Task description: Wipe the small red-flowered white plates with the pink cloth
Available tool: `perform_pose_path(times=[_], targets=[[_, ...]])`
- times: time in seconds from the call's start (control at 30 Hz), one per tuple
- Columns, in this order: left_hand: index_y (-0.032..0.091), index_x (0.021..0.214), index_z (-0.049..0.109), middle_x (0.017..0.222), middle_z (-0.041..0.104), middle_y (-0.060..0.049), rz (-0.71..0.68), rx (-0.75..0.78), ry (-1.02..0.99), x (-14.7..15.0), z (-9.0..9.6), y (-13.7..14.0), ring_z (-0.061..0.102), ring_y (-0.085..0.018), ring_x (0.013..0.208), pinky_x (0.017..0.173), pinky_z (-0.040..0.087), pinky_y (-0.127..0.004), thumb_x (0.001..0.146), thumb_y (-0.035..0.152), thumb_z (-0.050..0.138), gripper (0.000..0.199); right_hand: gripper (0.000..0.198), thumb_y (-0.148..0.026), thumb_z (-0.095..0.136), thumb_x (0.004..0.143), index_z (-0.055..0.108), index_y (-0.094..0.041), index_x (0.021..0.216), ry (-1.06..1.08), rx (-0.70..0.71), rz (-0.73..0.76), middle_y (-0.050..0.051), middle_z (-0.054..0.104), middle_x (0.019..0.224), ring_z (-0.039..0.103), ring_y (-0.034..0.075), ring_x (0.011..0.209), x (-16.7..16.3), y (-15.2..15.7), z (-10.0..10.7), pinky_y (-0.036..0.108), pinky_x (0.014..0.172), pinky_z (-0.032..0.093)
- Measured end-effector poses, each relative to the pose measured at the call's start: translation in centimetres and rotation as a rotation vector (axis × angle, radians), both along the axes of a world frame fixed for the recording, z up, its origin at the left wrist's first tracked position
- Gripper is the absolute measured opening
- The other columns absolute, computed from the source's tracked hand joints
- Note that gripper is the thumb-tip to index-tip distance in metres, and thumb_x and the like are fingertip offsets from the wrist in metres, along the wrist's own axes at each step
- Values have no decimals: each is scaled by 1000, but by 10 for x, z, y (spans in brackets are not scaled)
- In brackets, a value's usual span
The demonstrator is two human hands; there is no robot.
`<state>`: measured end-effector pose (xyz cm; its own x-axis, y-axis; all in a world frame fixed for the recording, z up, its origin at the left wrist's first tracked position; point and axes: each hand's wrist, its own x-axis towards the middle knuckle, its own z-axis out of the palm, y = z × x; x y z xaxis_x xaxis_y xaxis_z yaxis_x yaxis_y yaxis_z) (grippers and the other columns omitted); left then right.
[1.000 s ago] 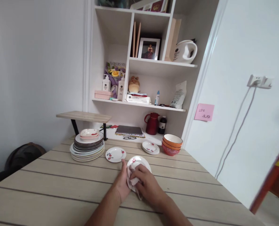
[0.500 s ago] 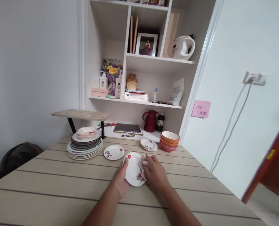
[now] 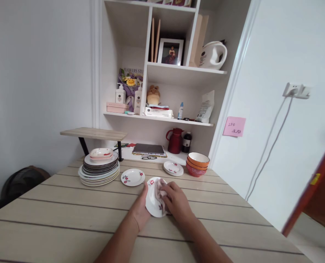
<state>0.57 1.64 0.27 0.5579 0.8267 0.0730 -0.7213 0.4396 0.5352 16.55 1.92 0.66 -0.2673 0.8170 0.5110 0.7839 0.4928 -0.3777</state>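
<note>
My left hand (image 3: 141,209) grips the left rim of a small white plate (image 3: 151,201) with red flowers, tilted up over the table. In my right hand (image 3: 176,200) is a bunched pinkish cloth (image 3: 159,191), pressed against the plate's face and covering much of its right side. A similar flowered plate (image 3: 133,177) lies flat just beyond my left hand. Farther back, past my right hand, sits a short stack of small flowered plates (image 3: 173,168).
On the left stands a tall stack of plates (image 3: 99,173) topped by pink-rimmed dishes, beside a small raised wooden stand (image 3: 94,133). Stacked bowls (image 3: 197,164) sit at the back right. Behind are a laptop (image 3: 148,149), glasses (image 3: 149,157), a red jug (image 3: 175,140) and a dark bottle (image 3: 187,142).
My right hand has moved the cloth leftward across the plate, from its right edge towards its middle. The plate is turned slightly; my left hand keeps its hold.
</note>
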Motion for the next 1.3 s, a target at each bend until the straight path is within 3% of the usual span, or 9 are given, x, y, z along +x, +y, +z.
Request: perform_pose_path(times=[0.13,0.27,0.5,0.63,0.8,0.87,0.97,1.1,1.3], targets=[[13,136,54,124,67,-17,3,-6,11,-2,-1,2,59,-31,121,106,38,-45,88,63,44,69,19,-19,53,84,65,-20,98,-22,-94,-87,5,59,96,58,18,86,8,0,-1,28,78,41],[11,132,57,122,69,-17,-2,-14,57,-5,-2,4,59,-31,120,105,40,-43,88,66,42,72,10,-15,55,76,61,-20,82,-97,-182,56,2,61,88,57,17,81,-1,-13,2,26,72,38],[17,135,54,121,69,-14,-22,23,37,-4,-2,2,62,-29,117,102,44,-41,87,66,44,69,26,-13,55,80,65,-23,102,68,-71,163,4,60,102,58,18,95,-24,-10,3,27,82,43],[21,142,47,128,66,-14,-42,19,43,-1,-2,-1,60,-28,121,104,42,-42,88,62,46,68,25,-19,52,87,65,-23,108,45,27,-8,6,58,103,56,21,98,-21,0,3,32,88,42],[15,143,46,129,64,-17,-11,17,43,0,-2,-1,57,-29,124,108,38,-43,90,60,46,69,22,-20,50,87,64,-18,104,-25,-5,-184,7,57,97,56,20,88,-5,2,1,30,79,41],[14,140,49,128,65,-18,-10,21,45,-2,-1,0,58,-30,123,109,37,-44,89,61,45,69,16,-18,52,83,63,-18,95,-49,-47,-140,6,57,93,55,19,84,-4,-4,1,28,76,39],[12,135,54,124,67,-18,9,25,62,-4,0,-1,59,-30,122,108,39,-43,87,65,44,72,11,-15,54,78,61,-20,85,-85,-93,53,3,58,90,55,17,84,-13,-15,3,27,75,38],[16,134,55,123,68,-16,-32,22,99,-4,-2,-3,59,-30,122,105,41,-43,83,72,40,78,21,-15,54,82,64,-23,100,-28,-3,175,4,59,101,54,19,93,-29,-18,6,29,81,39],[19,138,51,127,66,-16,-96,102,102,4,-8,-3,57,-29,125,108,38,-45,80,74,42,80,28,-23,48,92,62,-23,116,-2,104,-103,8,59,102,54,23,96,-13,4,4,35,86,37]])
